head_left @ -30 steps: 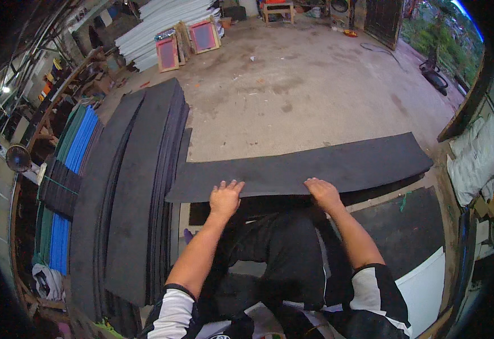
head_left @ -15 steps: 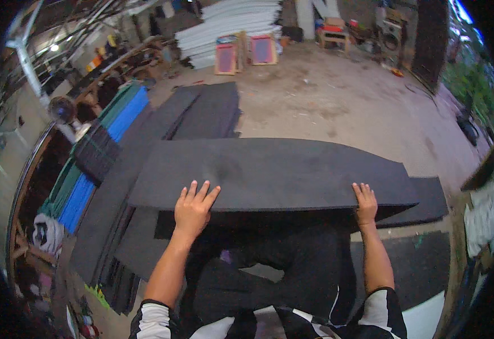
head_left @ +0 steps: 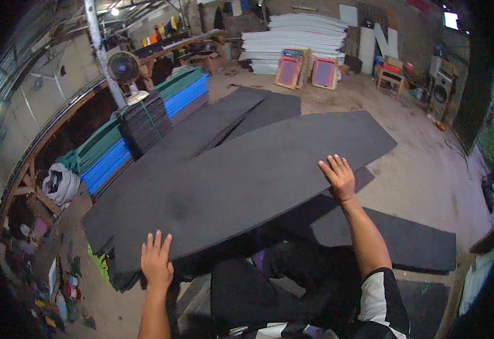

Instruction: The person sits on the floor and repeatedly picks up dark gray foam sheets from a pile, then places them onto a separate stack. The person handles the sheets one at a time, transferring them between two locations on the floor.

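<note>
A long, dark grey foam-like sheet (head_left: 258,158), with one curved long side, slants across the view from lower left to upper right. My left hand (head_left: 157,264) is at its near left edge, fingers spread over the top face. Farther along the same edge, my right hand (head_left: 339,178) holds it with the fingers stretched on top and the thumb side hidden. A dark gap shows under this edge above my lap. More dark sheets (head_left: 219,113) lie under and behind it, and another dark panel (head_left: 405,237) lies to the right.
Blue sheets (head_left: 186,95) and green ones are stacked along the left, near a fan (head_left: 124,69) and a metal post (head_left: 104,56). White sheets (head_left: 292,42) are piled at the back behind framed pink panels (head_left: 289,70). A speaker (head_left: 440,87) stands at the back right.
The sheet has turned counterclockwise, its right end swinging away from me. My left hand has come nearer and my right hand has gone farther out. The view has swung left.
</note>
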A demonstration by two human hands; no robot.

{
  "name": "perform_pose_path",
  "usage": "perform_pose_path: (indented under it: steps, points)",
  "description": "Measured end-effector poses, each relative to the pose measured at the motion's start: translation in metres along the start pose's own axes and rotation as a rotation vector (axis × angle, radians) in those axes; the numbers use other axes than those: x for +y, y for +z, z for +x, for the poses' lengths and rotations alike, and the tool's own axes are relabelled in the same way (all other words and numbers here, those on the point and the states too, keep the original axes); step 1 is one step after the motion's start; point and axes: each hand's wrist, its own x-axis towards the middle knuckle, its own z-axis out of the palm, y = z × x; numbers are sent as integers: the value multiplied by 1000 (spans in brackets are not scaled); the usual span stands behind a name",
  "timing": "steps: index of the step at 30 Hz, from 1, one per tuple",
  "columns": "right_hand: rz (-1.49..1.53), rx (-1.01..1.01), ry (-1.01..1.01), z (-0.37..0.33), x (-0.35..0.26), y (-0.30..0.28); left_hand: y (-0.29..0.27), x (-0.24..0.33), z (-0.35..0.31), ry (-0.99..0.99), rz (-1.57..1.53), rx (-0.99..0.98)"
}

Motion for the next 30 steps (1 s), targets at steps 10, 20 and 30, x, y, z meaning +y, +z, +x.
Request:
perform_pose_path:
  steps: [10, 20, 30]
  points:
    - [14, -274, -12, 52, -114, 185, 95, 15, -43, -391, -51, -95]
    - [478, -781, -193, -46, -340, 166, 176, 18, -21, -238, -103, -232]
    - [563, -787, -147, -33, -325, 167, 136, -90, -94, -855, -259, 33]
